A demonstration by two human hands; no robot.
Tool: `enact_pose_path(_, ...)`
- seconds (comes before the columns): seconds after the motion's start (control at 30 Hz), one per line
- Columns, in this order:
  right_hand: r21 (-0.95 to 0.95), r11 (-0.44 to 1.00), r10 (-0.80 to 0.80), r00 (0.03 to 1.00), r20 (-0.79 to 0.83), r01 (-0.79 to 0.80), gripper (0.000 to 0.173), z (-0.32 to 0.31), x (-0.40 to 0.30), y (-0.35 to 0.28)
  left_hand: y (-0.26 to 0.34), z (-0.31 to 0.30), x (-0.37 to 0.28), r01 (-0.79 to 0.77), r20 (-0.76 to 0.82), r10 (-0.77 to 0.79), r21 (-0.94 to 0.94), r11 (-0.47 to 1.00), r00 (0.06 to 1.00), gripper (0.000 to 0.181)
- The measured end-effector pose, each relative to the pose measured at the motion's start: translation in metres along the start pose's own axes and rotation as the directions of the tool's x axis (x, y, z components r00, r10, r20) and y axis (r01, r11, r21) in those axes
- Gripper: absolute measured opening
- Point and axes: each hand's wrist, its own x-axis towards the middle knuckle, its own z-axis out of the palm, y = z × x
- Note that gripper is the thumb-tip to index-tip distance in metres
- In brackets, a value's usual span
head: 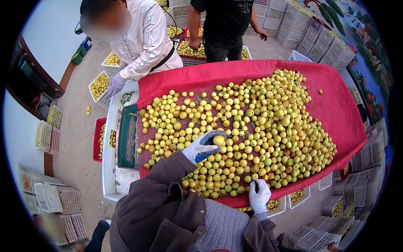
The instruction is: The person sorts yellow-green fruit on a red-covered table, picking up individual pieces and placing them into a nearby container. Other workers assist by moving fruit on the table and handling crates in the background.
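My left hand [204, 145], in a white glove with a blue-grey coated palm, holds one yellow round fruit [219, 140], which looks like a jujube, between thumb and fingers. It hovers over many similar yellow-green fruits [285, 104], some with brown-red patches, spread on a red cloth [333, 94] covering the table. Near the cloth's front edge is my right hand [259, 193], gloved alike, fingers curled beside the nearest fruits. No fruit shows in it, but its inside is partly hidden. The heap is thickest on the right and thinner on the left.
A white-framed end [108, 176] with a green panel [127, 135] adjoins the cloth at left. A co-worker in a light jacket [148, 34] and a person in black [223, 25] stand across. Fruit crates [100, 86] and stacked crates [337, 50] surround the table.
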Motion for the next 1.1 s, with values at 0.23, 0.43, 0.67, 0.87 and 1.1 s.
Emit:
enact_pose_path(0.23,0.341,0.929,0.102,0.985,0.137,-0.144,0.018,0.011,-0.008,0.01,-0.034,0.045,-0.017,0.042,0.101,-0.028,-0.137,0.99,0.994,0.058)
enact_pose_path(0.43,0.817,0.21,0.09,0.843,0.531,-0.537,0.029,0.044,-0.011,0.005,-0.052,0.08,-0.034,0.103,0.104,-0.08,-0.241,0.965,0.991,0.055)
enact_pose_path(0.67,0.798,0.143,-0.012,0.805,0.593,-0.586,0.033,0.044,-0.001,0.019,-0.043,0.1,-0.046,0.099,0.079,-0.091,-0.113,0.989,0.993,0.054)
enact_pose_path(0.87,0.735,0.234,-0.083,0.74,0.668,-0.637,0.041,0.054,0.009,0.031,-0.084,0.084,-0.041,0.169,-0.089,-0.154,0.188,0.968,0.984,0.043)
enact_pose_path(1.1,0.599,0.593,-0.071,0.705,0.706,-0.539,0.027,0.057,0.013,0.025,-0.127,0.068,-0.029,0.218,-0.219,-0.129,0.458,0.862,0.967,0.014)
